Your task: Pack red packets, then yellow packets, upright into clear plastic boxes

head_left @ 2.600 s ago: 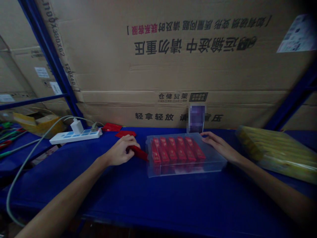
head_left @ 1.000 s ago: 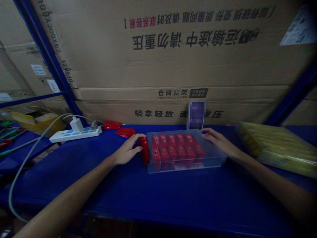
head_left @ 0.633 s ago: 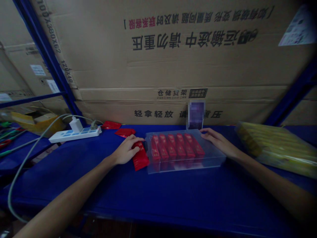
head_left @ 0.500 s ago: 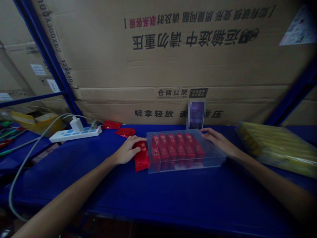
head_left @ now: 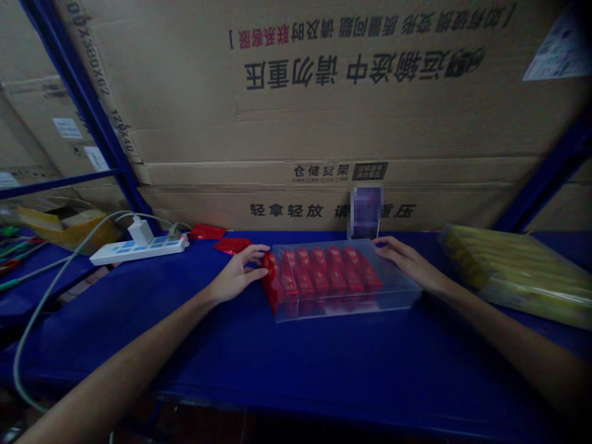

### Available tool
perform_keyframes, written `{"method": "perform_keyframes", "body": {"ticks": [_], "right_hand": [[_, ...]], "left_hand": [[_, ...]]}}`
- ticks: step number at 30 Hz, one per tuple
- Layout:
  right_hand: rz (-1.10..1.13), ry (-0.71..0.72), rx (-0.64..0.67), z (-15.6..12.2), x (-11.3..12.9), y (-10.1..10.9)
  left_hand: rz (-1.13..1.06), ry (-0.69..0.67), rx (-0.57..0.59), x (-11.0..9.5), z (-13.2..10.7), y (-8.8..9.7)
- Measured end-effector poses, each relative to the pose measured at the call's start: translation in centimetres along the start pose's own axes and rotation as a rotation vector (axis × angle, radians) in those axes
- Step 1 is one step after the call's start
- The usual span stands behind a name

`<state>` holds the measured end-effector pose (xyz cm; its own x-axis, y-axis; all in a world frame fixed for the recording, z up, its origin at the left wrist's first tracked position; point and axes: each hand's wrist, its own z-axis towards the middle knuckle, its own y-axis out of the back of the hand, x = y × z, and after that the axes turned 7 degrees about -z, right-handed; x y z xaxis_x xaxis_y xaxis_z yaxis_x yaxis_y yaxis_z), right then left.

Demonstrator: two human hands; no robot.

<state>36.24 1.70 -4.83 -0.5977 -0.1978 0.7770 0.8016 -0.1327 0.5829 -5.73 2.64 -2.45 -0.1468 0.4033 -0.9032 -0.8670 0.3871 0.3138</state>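
A clear plastic box (head_left: 398,300) lies on the blue shelf (head_left: 296,364) with several red packets (head_left: 330,276) lined up inside it. My left hand (head_left: 237,275) pinches one more red packet (head_left: 271,280) on edge against the box's left end. My right hand (head_left: 407,262) rests on the box's far right corner, fingers stretched flat over the top.
Two loose red packets (head_left: 232,245) lie behind my left hand near a white power strip (head_left: 139,249) with a plugged charger and cable. A yellow wrapped pack (head_left: 518,271) lies at the right. Big cardboard cartons (head_left: 324,123) wall the back.
The red packet in my left hand has turned from flat and facing me to standing on edge, pressed against the box's left end. My right hand has stayed on the box.
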Motion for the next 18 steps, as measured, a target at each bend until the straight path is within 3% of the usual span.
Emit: {"method": "perform_keyframes", "body": {"ticks": [5,10,14,18], "right_hand": [[0.017,-0.01,-0.001,0.1,0.0,0.0],[0.013,-0.006,0.005,0.2,-0.4,-0.1],[0.014,-0.005,0.017,0.3,-0.5,0.0],[-0.009,0.007,0.012,0.2,-0.4,0.0]], "left_hand": [[-0.169,0.051,0.047,-0.6,-0.3,-0.5],[-0.213,0.064,0.164,-0.8,-0.8,-1.0],[-0.15,0.062,0.084,-0.5,-0.8,-1.5],[0.14,-0.02,-0.042,-0.5,-0.7,-1.7]]}}
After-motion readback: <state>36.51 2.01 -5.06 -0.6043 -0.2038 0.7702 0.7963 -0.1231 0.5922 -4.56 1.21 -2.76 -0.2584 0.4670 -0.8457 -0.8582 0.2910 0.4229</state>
